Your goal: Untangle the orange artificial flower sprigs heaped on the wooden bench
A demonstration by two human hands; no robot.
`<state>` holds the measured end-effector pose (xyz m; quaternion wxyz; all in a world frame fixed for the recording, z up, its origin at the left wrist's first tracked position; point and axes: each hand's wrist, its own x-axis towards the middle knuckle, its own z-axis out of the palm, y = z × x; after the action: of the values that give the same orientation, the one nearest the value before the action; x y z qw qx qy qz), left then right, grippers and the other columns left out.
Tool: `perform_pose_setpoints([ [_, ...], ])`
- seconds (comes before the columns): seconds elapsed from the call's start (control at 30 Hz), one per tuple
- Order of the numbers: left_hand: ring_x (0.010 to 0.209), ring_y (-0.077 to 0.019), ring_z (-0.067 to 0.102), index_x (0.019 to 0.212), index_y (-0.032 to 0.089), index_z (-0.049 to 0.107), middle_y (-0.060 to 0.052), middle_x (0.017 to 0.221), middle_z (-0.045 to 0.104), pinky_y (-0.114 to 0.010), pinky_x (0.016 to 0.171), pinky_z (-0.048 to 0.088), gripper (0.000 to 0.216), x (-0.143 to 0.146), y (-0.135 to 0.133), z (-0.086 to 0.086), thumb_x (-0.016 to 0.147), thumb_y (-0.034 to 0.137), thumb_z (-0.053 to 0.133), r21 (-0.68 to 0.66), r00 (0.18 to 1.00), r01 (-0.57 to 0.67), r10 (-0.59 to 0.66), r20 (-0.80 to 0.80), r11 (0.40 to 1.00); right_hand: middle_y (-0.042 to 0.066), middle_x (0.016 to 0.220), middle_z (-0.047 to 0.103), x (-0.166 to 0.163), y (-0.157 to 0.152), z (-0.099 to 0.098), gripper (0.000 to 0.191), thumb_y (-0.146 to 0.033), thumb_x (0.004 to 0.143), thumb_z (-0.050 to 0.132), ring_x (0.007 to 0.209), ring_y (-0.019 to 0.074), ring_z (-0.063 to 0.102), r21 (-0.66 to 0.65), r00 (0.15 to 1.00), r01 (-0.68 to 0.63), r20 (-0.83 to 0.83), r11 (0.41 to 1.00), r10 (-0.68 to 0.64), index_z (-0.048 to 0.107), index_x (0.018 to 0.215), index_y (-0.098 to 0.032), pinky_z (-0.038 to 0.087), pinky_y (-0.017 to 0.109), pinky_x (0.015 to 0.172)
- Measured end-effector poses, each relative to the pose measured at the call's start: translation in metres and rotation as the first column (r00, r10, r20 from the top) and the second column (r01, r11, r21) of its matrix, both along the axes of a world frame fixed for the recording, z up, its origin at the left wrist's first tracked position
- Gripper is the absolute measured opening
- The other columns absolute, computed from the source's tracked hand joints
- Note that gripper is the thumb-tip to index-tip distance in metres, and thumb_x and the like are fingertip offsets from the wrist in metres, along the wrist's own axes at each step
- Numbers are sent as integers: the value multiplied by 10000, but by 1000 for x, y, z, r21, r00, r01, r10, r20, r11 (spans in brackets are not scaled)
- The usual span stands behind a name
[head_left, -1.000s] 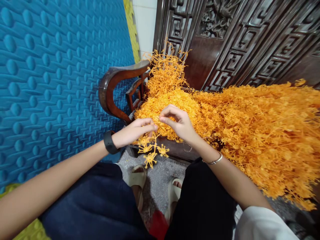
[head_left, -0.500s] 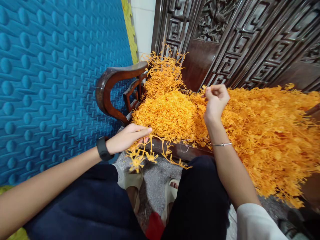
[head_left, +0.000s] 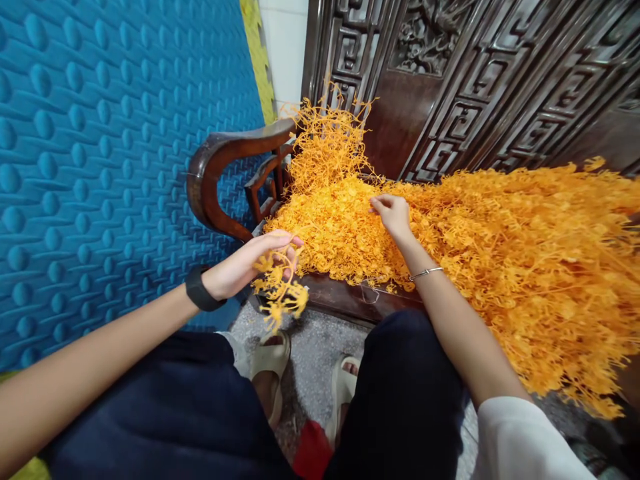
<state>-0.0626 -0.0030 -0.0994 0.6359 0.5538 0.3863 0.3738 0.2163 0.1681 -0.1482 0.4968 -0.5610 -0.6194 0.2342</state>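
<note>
Right hand (head_left: 395,215) (grip unclear) back leftward over orange pile (head_left: 340,230), left grip (head_left: 254,257) around a sprig (head_left: 295,298)

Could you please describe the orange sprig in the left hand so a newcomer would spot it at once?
Start at the dark wooden bench bearing the orange heap, and find its curved armrest. Near it is the left hand, with a black band at its wrist. The sprig hangs from that hand, unlike its neighbours, which lie massed in the heap.
</note>
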Motion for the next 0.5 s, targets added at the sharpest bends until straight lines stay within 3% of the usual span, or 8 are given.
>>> perform_pose_setpoints([
  [0.1, 634, -164, 565, 985, 130, 541, -34, 679, 607, -297, 646, 434, 332, 2, 0, 4, 771, 380, 500, 11, 997, 9, -9, 77, 1000, 12, 595, 596, -2, -4, 2, 34, -178, 665, 590, 615, 161, 612, 19, 999, 38, -20, 999, -38, 567, 645, -162, 498, 316, 679],
  [0.23, 661, -179, 573, 1052, 119, 540, -49, 696, 615, -306, 644, 450, 419, 3, -1, 9, 747, 404, 507, 14, 988, -31, 28, 150, 999, -26, 588, 546, -8, -9, 5, 165, -152, 598, 639, 562, 122, 546, 5, 992, 127, -15, 992, -127, 477, 607, -179, 461, 273, 622],
  [0.33, 702, -204, 593, 1075, 121, 545, -83, 747, 627, -330, 667, 462, 499, 1, -2, 12, 778, 497, 405, -17, 982, -23, 26, 189, 1000, -43, 587, 505, -9, -11, 5, 221, -173, 587, 664, 558, 107, 495, 7, 983, 173, 56, 985, -173, 444, 608, -184, 437, 276, 638],
  [0.4, 740, -216, 603, 1086, 121, 541, -98, 786, 631, -339, 686, 464, 513, 1, -2, 13, 804, 491, 324, -11, 977, -48, 49, 206, 999, -27, 659, 523, -8, -11, 4, 233, -178, 581, 674, 641, 128, 517, 28, 985, 155, 72, 988, -157, 452, 654, -183, 437, 299, 695],
  [0.5, 719, -186, 591, 1106, 126, 506, -55, 747, 616, -312, 682, 452, 417, 2, -3, 12, 803, 377, 370, 78, 980, -136, 122, 158, 988, 25, 846, 548, -8, -13, 6, 235, -184, 583, 682, 873, 182, 528, 174, 980, 125, 130, 977, -149, 491, 720, -179, 402, 368, 858],
])
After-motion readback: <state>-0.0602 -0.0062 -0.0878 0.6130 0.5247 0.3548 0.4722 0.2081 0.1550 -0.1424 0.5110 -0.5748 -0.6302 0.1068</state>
